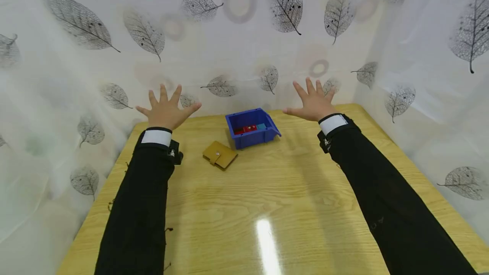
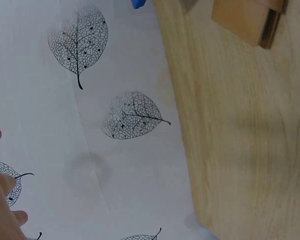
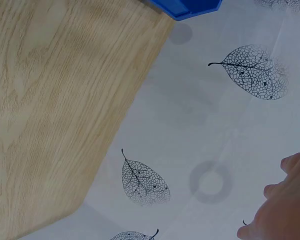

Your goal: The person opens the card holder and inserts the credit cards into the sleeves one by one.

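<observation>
Both hands are raised with fingers spread, holding nothing. In the head view the left hand is at the upper left, beyond a mustard-yellow wallet with a snap strap that lies closed on the table. The right hand is to the right of a blue plastic bin, inside which small red and teal items show. Part of the wallet appears at the top of the left wrist view. A corner of the bin shows in the right wrist view.
A light wood-grain table spreads below the arms, with a bright light reflection near its front. White curtains printed with grey leaves surround it at the back and both sides. Dark sleeves with wrist straps cover both arms.
</observation>
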### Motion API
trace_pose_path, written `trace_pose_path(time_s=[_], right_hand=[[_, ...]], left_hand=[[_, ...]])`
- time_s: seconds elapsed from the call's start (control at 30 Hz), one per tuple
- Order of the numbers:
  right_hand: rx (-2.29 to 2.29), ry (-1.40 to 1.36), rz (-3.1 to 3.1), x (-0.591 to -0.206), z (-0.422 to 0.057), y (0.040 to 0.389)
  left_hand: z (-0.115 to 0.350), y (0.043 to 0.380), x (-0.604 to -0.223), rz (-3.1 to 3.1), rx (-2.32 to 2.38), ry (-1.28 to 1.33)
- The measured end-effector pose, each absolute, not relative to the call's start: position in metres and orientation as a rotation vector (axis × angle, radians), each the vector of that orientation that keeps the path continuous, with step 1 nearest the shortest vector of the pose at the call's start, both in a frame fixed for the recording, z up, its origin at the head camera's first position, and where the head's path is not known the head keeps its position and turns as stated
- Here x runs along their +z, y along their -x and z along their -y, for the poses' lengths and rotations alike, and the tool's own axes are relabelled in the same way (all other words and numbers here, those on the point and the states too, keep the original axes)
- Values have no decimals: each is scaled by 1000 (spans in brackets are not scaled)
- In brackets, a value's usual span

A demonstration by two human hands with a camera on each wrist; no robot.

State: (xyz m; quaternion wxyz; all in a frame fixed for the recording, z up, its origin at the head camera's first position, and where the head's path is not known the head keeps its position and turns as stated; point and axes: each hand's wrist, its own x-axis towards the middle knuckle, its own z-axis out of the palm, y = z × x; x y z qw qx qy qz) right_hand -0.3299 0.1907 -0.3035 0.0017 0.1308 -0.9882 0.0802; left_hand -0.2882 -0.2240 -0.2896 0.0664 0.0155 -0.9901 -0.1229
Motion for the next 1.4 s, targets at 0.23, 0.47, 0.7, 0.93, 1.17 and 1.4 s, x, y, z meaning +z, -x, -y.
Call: trace_pose_path(time_s=[0.23, 0.47, 0.7, 0.93, 1.17, 1.4], right_hand=[[328, -419, 3115, -318, -184, 330], [446, -457, 3130, -336, -174, 324], [750, -531, 3101, -363, -145, 316], [860, -722, 3148, -406, -98, 299], [835, -898, 3219, -424, -64, 288], [743, -1142, 3218, -431, -58, 272]], left_hand=[[216, 291, -304, 2987, -380, -6], [208, 290, -327, 3019, -433, 8], [192, 274, -364, 2968, -510, 51], [173, 254, -419, 3061, -672, 57], [154, 254, -451, 3055, -612, 108], [145, 248, -451, 3036, -335, 135]])
